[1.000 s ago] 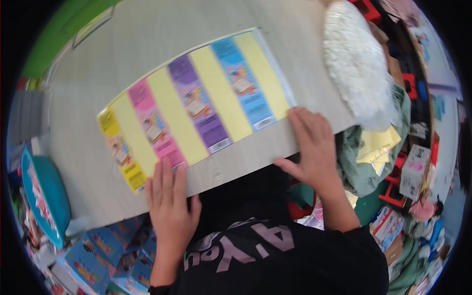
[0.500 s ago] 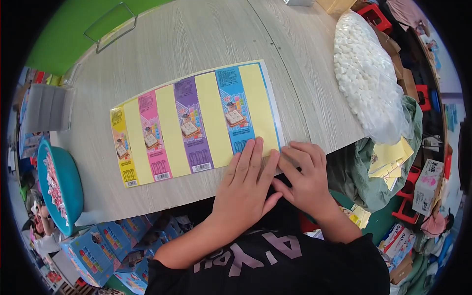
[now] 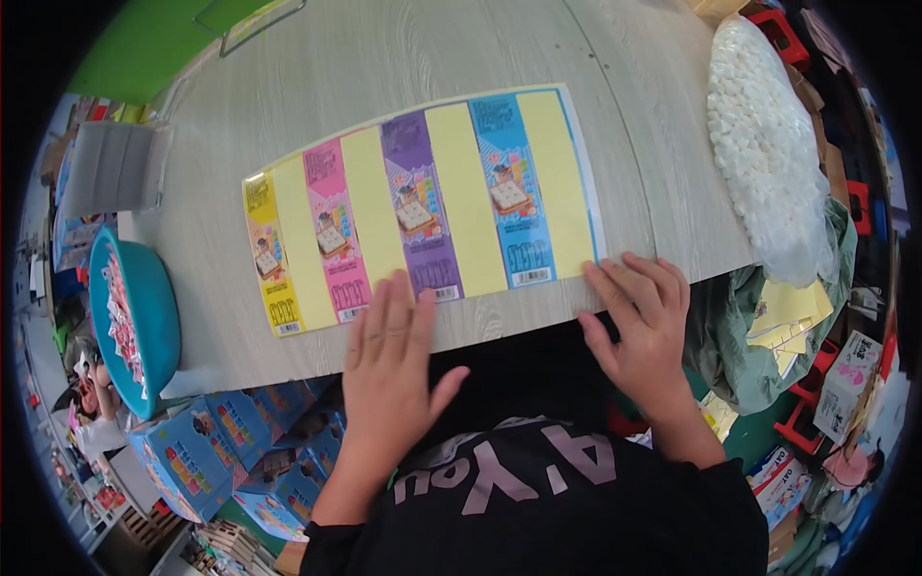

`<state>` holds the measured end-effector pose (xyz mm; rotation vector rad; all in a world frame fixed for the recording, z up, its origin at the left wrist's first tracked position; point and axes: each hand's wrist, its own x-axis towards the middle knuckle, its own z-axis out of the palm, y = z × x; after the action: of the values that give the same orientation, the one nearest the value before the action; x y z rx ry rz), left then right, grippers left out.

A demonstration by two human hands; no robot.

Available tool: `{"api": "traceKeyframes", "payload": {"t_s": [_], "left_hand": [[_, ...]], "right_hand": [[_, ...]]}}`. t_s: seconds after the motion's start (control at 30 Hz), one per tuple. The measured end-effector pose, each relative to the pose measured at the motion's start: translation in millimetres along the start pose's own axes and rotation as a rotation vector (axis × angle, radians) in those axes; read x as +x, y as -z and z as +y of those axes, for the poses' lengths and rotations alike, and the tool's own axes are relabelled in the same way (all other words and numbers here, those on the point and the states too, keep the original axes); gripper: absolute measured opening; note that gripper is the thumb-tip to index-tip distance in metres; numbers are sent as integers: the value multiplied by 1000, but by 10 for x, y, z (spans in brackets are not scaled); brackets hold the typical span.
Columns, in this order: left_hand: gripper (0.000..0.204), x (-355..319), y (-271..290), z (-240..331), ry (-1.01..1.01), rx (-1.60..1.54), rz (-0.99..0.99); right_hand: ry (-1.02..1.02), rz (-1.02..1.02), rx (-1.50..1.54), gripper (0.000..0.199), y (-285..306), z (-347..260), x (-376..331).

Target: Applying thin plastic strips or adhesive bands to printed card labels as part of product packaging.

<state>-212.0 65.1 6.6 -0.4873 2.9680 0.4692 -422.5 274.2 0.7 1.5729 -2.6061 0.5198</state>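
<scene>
Left hand (image 3: 392,360): flat, palm down, fingers together and straight, thumb spread to the right. Holds nothing. Fingertips rest on the near edge of the sticker sheet (image 3: 423,206), below the pink and purple strips; the heel of the hand hangs past the near edge of the table (image 3: 384,86).

Right hand (image 3: 642,322): also flat and open, fingers slightly fanned, gripping nothing. Fingertips touch the sheet's near right corner; palm lies over the table's near edge. Both forearms come up from the lower edge, in black sleeves.

Sheet: one, lying flat near the table's near edge, slightly slanted, its right end farther away. Printed strips counted: four (yellow, pink, purple, blue), with plain yellow bands between them and at the right end.

Beyond: one clear bag of white pieces (image 3: 764,144) at the table's right edge. One teal basin (image 3: 144,322) off the near left corner. Several blue boxes (image 3: 226,432) below it, count unclear.
</scene>
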Motion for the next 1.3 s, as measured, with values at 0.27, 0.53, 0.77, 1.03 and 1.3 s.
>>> {"api": "traceKeyframes", "payload": {"t_s": [0.27,0.53,0.77,1.03,1.3], "left_hand": [[91,-520,-72,-449,406,192,209],[89,-774,-81,-605,534,189,283],[87,-693,-64,-618,509,146,349],[93,-569,-82,-556,419,2,582],[78,-114,110,-377,228,-44,439]], "right_hand": [[36,8,-28,50,15,40,31],[51,2,7,49,-33,-41,54],[155,-20,8,42,47,98,83],[304,23,62,24,242,71,576],[662,-168,314,27,-246,-868,897]]}}
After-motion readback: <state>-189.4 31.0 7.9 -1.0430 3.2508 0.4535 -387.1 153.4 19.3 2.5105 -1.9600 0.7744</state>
